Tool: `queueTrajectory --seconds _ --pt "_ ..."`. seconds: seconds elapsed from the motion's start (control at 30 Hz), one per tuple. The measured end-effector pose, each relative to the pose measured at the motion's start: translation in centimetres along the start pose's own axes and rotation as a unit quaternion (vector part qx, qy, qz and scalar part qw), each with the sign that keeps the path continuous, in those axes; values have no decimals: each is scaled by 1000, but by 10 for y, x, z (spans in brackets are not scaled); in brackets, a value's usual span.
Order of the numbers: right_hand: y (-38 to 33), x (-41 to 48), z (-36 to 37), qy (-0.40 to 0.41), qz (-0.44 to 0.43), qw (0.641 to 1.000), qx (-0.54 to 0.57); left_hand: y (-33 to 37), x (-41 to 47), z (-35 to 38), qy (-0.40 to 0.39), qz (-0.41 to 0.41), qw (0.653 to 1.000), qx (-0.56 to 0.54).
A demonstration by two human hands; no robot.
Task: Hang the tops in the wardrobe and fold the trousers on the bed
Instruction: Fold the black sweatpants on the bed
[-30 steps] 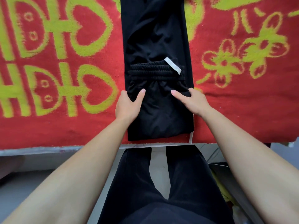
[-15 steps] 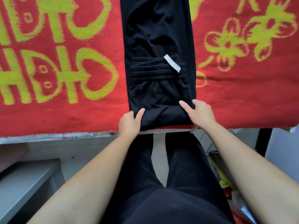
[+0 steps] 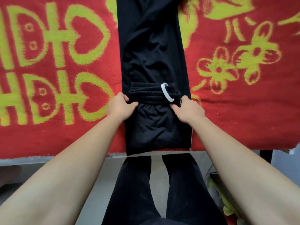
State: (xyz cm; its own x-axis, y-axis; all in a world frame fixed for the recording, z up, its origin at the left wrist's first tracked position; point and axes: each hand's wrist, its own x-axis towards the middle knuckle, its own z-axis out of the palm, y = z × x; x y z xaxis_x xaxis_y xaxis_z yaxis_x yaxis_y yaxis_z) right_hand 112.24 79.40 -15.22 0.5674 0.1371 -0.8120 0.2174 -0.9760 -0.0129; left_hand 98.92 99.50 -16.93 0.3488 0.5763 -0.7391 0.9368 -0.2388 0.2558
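A: Position of the black trousers (image 3: 154, 54)?

B: Lengthwise on the red blanket (image 3: 65, 135) that covers the bed. Their folded end lies at the bed's near edge (image 3: 48, 157), and the legs run off past the top of the view.

A: Folded?

B: Yes. The elastic waistband (image 3: 151, 95) is doubled over onto the legs, partway up from the near edge.

A: Hands?

B: The left hand (image 3: 121, 106) grips the waistband's left end, thumb on top, fingers curled round the edge. The right hand (image 3: 189, 109) pinches the right end, thumb over the cloth, fingers tucked beneath.

A: Any labels or writing?

B: A white loop (image 3: 167, 92) is sewn across the waistband near the right hand. No print is legible on it. The blanket carries large yellow-green character strokes with hearts on the left and flowers on the right. The strokes are cut by the frame and I cannot read them.
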Motion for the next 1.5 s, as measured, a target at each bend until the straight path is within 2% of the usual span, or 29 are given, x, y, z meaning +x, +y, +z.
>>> queueTrajectory --seconds 0.1,0.17,0.2,0.27,0.33,0.4,0.47,0.57,0.63,0.7,0.77,0.83,0.87,0.97,1.03,1.1,1.17,1.23,1.27,1.37,1.4,1.5 --pt "-13 24 -45 -155 -13 987 -36 19 19 -21 -15 45 998 -36" --pt "-23 41 -78 -194 -37 980 -30 35 33 -37 35 106 992 -49" --pt "-28 50 -92 -174 -49 983 -1 45 43 -46 66 130 988 -45" --pt "-44 71 -117 -77 -58 987 126 67 67 -61 112 165 980 -26" --pt "-63 95 -141 24 -59 961 269 89 95 -74 143 185 972 3" --pt "-84 117 -164 99 -82 929 346 109 126 -88 170 180 968 42" --pt "-106 138 -182 133 -121 903 390 123 161 -104 175 165 966 92" --pt "-147 165 -206 157 -180 854 462 135 203 -118 117 117 980 115" --pt "-177 180 -221 173 -195 843 471 136 218 -111 100 99 981 132" --pt "-201 197 -232 163 -172 867 438 131 227 -102 110 108 975 158" --pt "-217 211 -244 150 -137 920 334 126 234 -102 102 127 974 156" --pt "-227 220 -256 161 -118 949 244 123 234 -107 80 134 977 148" --pt "-229 222 -261 181 -124 947 235 121 233 -105 79 137 976 148" --pt "-227 222 -269 296 -154 911 244 123 231 -104 88 141 976 138" --pt "-218 226 -259 302 -156 922 185 124 231 -106 82 139 978 130" --pt "-210 229 -249 289 -138 929 185 124 231 -107 77 140 980 116" --pt "-214 226 -249 345 -158 906 187 123 230 -107 84 149 980 104" --pt "-227 218 -252 433 -227 866 106 124 228 -106 89 154 980 93" --pt "-235 219 -256 438 -262 858 57 125 228 -106 92 154 980 90" --pt "-264 238 -279 322 -308 891 -91 127 225 -109 95 148 981 83" --pt "-274 243 -287 316 -314 889 -102 127 224 -109 94 151 981 79" --pt "-296 251 -297 384 -345 852 -82 127 224 -109 91 155 982 63"
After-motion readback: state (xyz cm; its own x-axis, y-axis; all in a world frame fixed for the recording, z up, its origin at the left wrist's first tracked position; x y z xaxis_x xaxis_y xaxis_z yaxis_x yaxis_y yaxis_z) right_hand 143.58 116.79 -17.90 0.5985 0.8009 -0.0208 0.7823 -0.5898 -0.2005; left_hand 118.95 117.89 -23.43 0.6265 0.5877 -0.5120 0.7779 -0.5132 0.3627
